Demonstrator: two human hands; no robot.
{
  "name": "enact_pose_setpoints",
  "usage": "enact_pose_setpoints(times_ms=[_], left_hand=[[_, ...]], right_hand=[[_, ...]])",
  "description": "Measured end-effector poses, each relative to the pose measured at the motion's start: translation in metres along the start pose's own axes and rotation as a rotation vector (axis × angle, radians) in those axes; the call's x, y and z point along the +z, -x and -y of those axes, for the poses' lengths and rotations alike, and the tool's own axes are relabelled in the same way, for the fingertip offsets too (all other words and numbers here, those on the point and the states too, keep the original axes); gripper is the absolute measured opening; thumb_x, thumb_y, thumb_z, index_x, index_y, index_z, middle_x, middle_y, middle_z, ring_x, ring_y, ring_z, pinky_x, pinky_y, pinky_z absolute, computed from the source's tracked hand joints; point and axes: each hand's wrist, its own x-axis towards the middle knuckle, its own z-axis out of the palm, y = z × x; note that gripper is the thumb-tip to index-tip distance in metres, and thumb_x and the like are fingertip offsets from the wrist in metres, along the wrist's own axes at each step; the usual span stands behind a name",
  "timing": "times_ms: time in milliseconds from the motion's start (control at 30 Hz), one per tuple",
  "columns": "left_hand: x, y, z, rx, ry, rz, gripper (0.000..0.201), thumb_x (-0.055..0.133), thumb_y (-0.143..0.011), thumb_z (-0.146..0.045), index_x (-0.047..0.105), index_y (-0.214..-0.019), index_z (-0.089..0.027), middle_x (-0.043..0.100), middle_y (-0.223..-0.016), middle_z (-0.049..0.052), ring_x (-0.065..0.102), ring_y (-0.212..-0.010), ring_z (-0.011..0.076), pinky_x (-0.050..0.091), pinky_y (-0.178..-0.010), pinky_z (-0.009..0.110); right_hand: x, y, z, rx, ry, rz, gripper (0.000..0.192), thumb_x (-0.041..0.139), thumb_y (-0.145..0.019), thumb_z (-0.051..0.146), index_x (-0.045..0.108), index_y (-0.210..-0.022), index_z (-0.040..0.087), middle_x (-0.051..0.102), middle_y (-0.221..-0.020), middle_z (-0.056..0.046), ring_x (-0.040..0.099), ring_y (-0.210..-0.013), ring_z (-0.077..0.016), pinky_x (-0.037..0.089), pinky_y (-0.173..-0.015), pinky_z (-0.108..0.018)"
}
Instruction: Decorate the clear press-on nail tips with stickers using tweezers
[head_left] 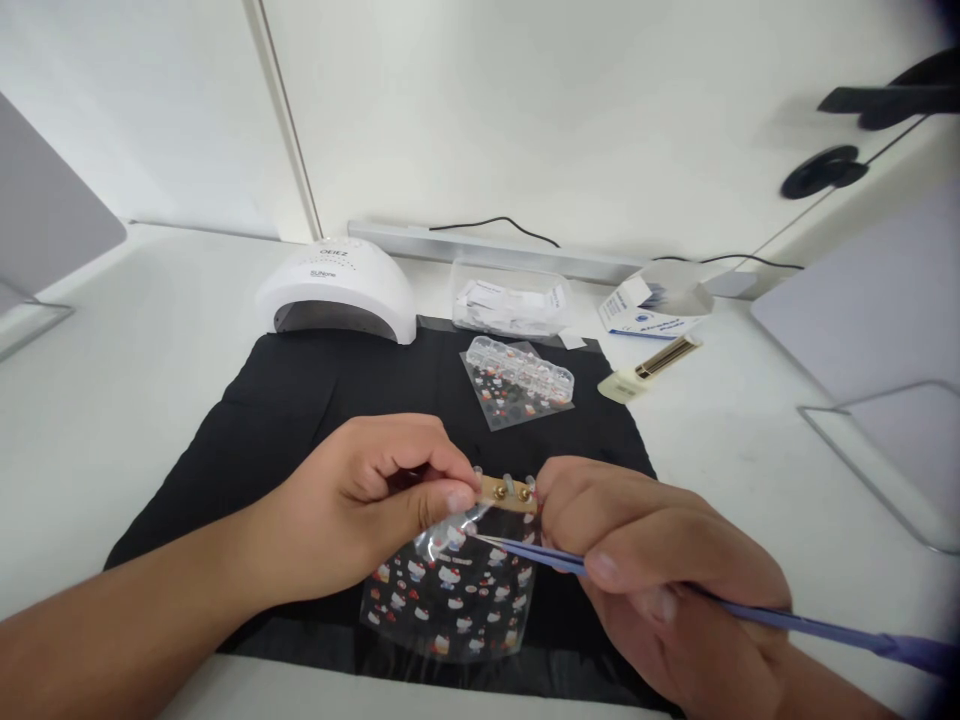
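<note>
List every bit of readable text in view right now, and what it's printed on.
"OEIEZ": top of the white nail lamp, only roughly legible.
Smaller line beneath it on the lamp: too blurred to read.
Blue print on the white box: too small to read.
Printed packets in the clear tub: unreadable.

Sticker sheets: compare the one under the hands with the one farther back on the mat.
The near sticker sheet lies bare on the black mat, partly beneath both hands; the far sticker sheet has a clear bead box on it and looks smaller. Both are clear sheets of small cartoon stickers.
</note>
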Motion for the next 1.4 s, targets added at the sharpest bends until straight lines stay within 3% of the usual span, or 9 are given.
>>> enact_pose_setpoints(times_ms=[367,633,733,967,1167,1400], left_hand=[[-0.003,0.001,0.001,0.004,-0.066,0.004,0.011,0.062,-0.091,-0.018,0.07,-0.084,-0.017,0.06,-0.072,-0.004,0.053,-0.061,0.006,0.042,-0.056,0.016],[-0.008,-0.003,0.002,-0.031,-0.083,-0.044,0.014,0.062,-0.09,-0.021,0.07,-0.08,-0.017,0.06,-0.069,-0.003,0.051,-0.059,0.0071,0.039,-0.053,0.017],[-0.017,-0.005,0.005,-0.072,-0.062,-0.144,0.017,0.064,-0.09,-0.026,0.069,-0.078,-0.016,0.058,-0.065,-0.002,0.047,-0.056,0.0076,0.036,-0.051,0.019],[-0.051,-0.02,0.03,-0.118,0.078,-0.508,0.018,0.07,-0.085,-0.035,0.069,-0.079,-0.017,0.047,-0.055,-0.004,0.038,-0.05,0.0084,0.033,-0.048,0.021],[-0.07,-0.032,0.048,-0.259,-0.176,-0.628,0.022,0.062,-0.086,-0.039,0.065,-0.079,-0.018,0.047,-0.056,-0.005,0.04,-0.049,0.0094,0.034,-0.049,0.023],[-0.077,-0.033,0.05,-0.39,-0.487,-0.527,0.02,0.064,-0.083,-0.037,0.071,-0.077,-0.02,0.066,-0.067,0.001,0.055,-0.059,0.0161,0.04,-0.058,0.027]], right_hand=[[0.002,-0.001,0.003,0.023,-0.012,-0.01,0.025,0.051,-0.092,0.022,0.073,-0.103,0.021,0.059,-0.062,-0.003,0.05,-0.053,-0.0163,0.042,-0.051,-0.034],[0.005,-0.005,0.003,0.102,-0.103,-0.114,0.024,0.052,-0.092,0.02,0.076,-0.098,0.022,0.057,-0.06,-0.002,0.048,-0.053,-0.0152,0.04,-0.051,-0.032],[0.004,-0.004,0.002,0.133,-0.133,-0.139,0.024,0.053,-0.091,0.019,0.075,-0.097,0.021,0.061,-0.063,-0.003,0.052,-0.056,-0.0159,0.042,-0.051,-0.032],[0.001,-0.002,-0.006,0.16,-0.13,-0.189,0.019,0.057,-0.09,0.02,0.076,-0.092,0.019,0.065,-0.066,-0.003,0.058,-0.058,-0.0156,0.048,-0.054,-0.032],[-0.002,-0.005,-0.014,0.21,-0.104,-0.247,0.015,0.061,-0.089,0.021,0.076,-0.09,0.022,0.067,-0.065,-0.002,0.058,-0.055,-0.0156,0.045,-0.052,-0.031],[-0.008,-0.005,-0.02,0.26,-0.054,-0.234,0.013,0.062,-0.085,0.02,0.075,-0.085,0.022,0.067,-0.064,-0.001,0.058,-0.057,-0.0165,0.043,-0.051,-0.031]])
